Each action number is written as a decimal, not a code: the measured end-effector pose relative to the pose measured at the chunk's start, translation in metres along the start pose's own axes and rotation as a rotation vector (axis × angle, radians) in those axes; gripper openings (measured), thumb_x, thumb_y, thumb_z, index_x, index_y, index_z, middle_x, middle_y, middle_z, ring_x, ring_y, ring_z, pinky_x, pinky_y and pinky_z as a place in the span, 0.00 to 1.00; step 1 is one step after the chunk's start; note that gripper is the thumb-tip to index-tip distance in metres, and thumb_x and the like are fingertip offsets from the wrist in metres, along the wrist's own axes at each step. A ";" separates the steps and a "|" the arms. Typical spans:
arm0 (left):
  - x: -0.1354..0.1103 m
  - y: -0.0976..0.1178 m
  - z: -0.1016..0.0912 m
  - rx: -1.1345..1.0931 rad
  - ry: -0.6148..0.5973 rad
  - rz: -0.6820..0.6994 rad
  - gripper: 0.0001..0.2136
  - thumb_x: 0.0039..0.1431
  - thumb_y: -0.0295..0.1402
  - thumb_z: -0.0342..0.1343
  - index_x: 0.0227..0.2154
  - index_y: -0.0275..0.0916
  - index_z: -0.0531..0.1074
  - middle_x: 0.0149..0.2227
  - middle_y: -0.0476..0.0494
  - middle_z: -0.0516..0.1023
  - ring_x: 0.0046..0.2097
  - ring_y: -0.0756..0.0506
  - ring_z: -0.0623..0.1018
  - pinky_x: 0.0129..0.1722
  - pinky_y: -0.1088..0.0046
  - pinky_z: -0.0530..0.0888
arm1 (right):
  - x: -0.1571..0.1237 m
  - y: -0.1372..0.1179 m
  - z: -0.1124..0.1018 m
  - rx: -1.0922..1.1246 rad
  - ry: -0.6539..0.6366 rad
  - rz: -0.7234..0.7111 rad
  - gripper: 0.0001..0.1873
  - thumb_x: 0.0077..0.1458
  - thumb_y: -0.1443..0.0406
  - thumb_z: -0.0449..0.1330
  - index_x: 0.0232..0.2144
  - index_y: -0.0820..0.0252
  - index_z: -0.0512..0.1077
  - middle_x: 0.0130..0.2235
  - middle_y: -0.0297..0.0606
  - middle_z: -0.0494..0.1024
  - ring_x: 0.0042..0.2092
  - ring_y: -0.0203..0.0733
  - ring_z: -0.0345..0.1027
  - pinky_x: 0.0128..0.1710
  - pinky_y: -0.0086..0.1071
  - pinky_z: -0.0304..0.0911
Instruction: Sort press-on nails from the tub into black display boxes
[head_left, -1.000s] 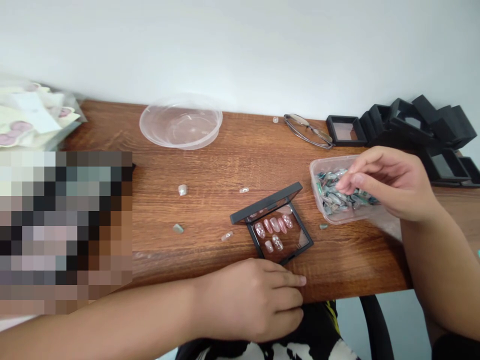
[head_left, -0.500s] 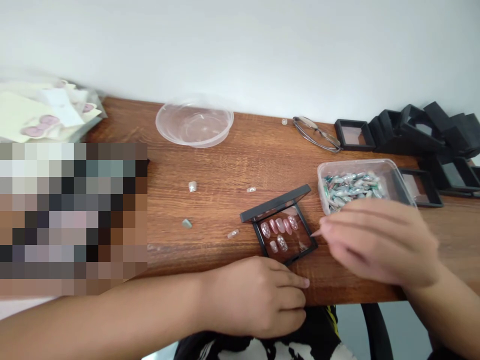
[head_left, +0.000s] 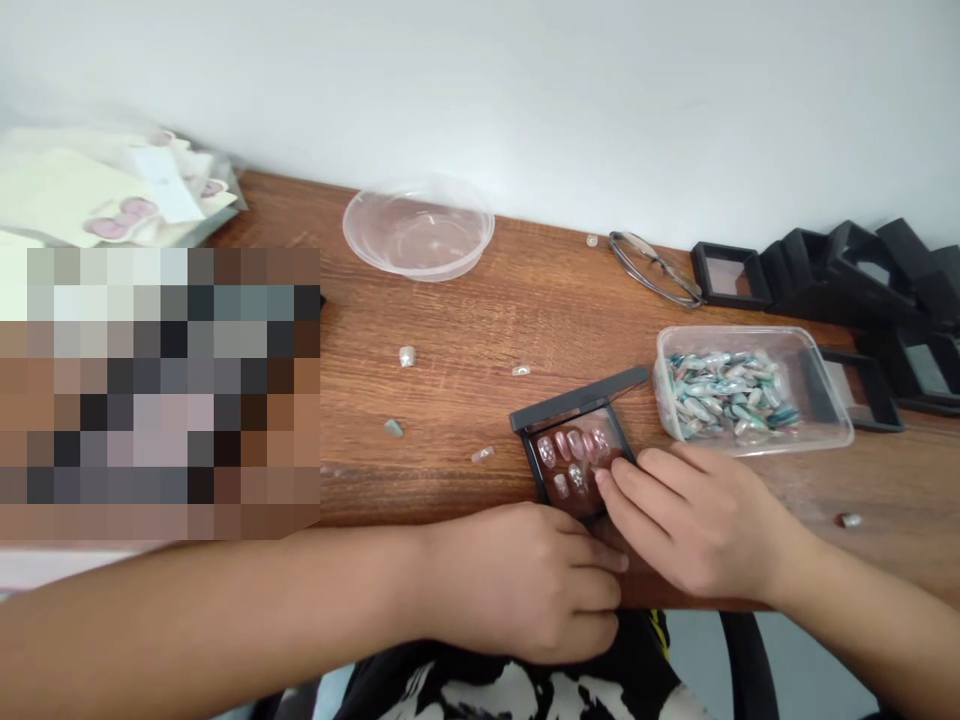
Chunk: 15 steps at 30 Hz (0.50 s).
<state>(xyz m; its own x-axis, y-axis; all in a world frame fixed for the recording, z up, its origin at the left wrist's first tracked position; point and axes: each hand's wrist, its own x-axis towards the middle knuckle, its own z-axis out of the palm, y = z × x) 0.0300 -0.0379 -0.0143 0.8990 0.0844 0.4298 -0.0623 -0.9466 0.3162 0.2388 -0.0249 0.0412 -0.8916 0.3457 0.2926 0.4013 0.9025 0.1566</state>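
A black display case [head_left: 544,472] lies on the wooden table with its lid [head_left: 577,398] raised. Inside are several pink, glittery press-on nails [head_left: 575,444], an upper row and a shorter lower one. My right hand [head_left: 697,515] reaches over the case's right side, fingertips pinched together low over the inside; a tiny pale nail tip seems to show between them, mostly hidden. At the table's near edge my left hand [head_left: 540,580] rests just in front of the case, fingers loosely bent and pointing right, thumb hidden.
A clear tub [head_left: 829,436] of teal-white nails stands right of the case. Loose nails [head_left: 393,428] are scattered left. Behind are a round clear bowl [head_left: 420,270], eyeglasses [head_left: 656,270] and stacked black boxes [head_left: 862,270]. Packaging [head_left: 67,190] lies far left, above a pixelated area.
My right hand has moved left and down from beside the case to over its inside. My left hand stays at the near edge. The view has shifted slightly, and a loose nail shows at right.
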 end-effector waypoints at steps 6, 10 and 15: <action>0.000 0.000 -0.001 -0.005 -0.004 -0.009 0.06 0.64 0.28 0.58 0.32 0.40 0.77 0.35 0.55 0.81 0.39 0.50 0.79 0.37 0.71 0.76 | 0.002 -0.004 0.004 0.038 -0.046 0.006 0.18 0.63 0.75 0.48 0.30 0.65 0.77 0.30 0.43 0.80 0.27 0.41 0.66 0.25 0.38 0.58; -0.001 0.001 0.000 -0.006 0.002 -0.016 0.05 0.63 0.28 0.59 0.31 0.41 0.76 0.33 0.55 0.80 0.37 0.50 0.78 0.36 0.70 0.75 | 0.001 -0.005 0.005 0.102 -0.073 0.001 0.16 0.63 0.74 0.50 0.34 0.66 0.77 0.32 0.43 0.79 0.29 0.41 0.67 0.25 0.38 0.58; -0.001 0.001 0.002 -0.001 -0.005 -0.014 0.04 0.62 0.28 0.60 0.31 0.41 0.76 0.34 0.54 0.80 0.37 0.49 0.77 0.35 0.69 0.74 | 0.001 -0.003 0.004 0.139 -0.092 -0.017 0.17 0.64 0.73 0.49 0.36 0.68 0.78 0.33 0.44 0.80 0.31 0.42 0.69 0.29 0.38 0.63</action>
<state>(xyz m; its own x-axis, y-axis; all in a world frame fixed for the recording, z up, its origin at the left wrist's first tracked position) 0.0298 -0.0395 -0.0156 0.9018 0.0963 0.4213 -0.0500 -0.9450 0.3231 0.2361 -0.0267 0.0371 -0.9160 0.3462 0.2025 0.3586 0.9331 0.0271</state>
